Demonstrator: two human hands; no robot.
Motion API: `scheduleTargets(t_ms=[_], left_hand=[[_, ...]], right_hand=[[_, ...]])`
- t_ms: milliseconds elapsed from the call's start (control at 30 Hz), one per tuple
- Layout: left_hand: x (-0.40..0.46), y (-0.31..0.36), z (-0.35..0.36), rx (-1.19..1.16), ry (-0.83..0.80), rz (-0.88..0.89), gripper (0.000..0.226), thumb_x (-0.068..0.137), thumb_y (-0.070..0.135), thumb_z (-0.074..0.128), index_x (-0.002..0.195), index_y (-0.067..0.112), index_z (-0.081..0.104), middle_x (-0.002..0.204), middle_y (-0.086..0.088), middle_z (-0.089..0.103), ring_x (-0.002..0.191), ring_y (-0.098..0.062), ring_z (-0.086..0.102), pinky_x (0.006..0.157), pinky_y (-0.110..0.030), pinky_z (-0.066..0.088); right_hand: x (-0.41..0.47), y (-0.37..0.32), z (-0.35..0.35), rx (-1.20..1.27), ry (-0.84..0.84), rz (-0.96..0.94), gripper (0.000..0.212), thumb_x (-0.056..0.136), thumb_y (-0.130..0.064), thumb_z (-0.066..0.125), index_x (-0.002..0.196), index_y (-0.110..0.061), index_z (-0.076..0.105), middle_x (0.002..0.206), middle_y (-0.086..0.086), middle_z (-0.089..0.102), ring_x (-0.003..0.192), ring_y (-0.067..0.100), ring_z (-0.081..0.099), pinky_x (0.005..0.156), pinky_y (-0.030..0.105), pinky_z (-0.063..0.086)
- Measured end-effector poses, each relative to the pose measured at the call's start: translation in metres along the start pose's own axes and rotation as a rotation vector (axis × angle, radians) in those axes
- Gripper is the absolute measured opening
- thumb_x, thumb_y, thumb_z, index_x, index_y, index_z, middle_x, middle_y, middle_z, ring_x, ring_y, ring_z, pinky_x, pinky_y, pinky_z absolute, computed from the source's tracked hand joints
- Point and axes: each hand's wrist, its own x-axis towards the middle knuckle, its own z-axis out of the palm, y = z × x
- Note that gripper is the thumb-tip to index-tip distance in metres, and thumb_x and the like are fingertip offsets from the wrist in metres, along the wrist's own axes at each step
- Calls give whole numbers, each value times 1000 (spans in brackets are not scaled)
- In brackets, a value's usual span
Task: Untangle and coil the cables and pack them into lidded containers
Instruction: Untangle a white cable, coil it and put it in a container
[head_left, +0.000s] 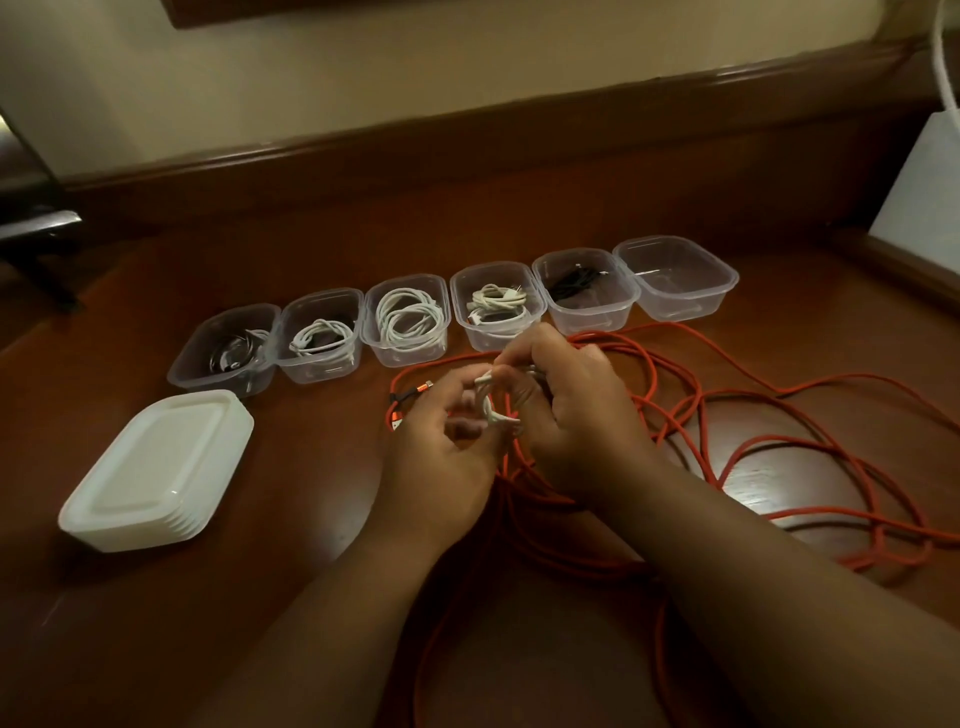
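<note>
Both my hands meet over the middle of the brown table and hold a small white cable wound into a little coil. My left hand curls its fingers round the coil from the left. My right hand pinches the cable's upper end from the right. Beneath and to the right sprawls a long orange cable in loose loops, its plug ends lying left of my hands. Several clear plastic containers stand in a row behind; the rightmost container holds nothing, the others hold coiled cables.
A stack of white lids lies at the left front of the table. The table's raised wooden rim runs along the back. A white box stands at the far right with a white cord above it.
</note>
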Motion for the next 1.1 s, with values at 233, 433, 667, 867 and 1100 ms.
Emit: scheduleTargets(t_ms=[233,433,667,867,1100], left_hand=[[-4,6,0,-85,59,-45,60,79,6,72,118,52,61,71,-7,67,71,-25,65,74,-57,55],[-4,9,4,-214,128,-114,64,85,-2,70,130,39,52,75,-7,71,72,-21,70,66,-40,57],[-3,20,0,-681,-8,-389,54,82,-5,53,128,22,51,77,-7,70,65,-15,67,62,-27,52],[0,18,-5,-660,-33,-327,46,87,-5,49,129,14,51,63,2,45,41,-5,33,45,-23,38],[0,11,-8,67,154,141,6,87,22,73,86,28,72,83,4,72,75,-6,67,65,-19,52]], right_hand=[[2,-1,-1,-112,79,-95,16,94,-33,49,92,-22,60,71,-13,60,63,6,44,71,41,29],[3,1,-2,-133,99,-109,10,94,-30,52,92,-24,59,70,-16,57,66,1,45,72,38,25],[4,9,-4,-103,56,10,8,95,-30,53,93,-25,59,65,-24,50,65,-10,45,73,32,21],[8,10,-8,233,63,237,10,98,-24,52,89,-28,52,72,-9,55,65,6,50,69,32,42],[17,-2,-12,1259,147,884,22,104,-17,42,84,-15,52,54,-7,39,44,4,33,55,25,32]])
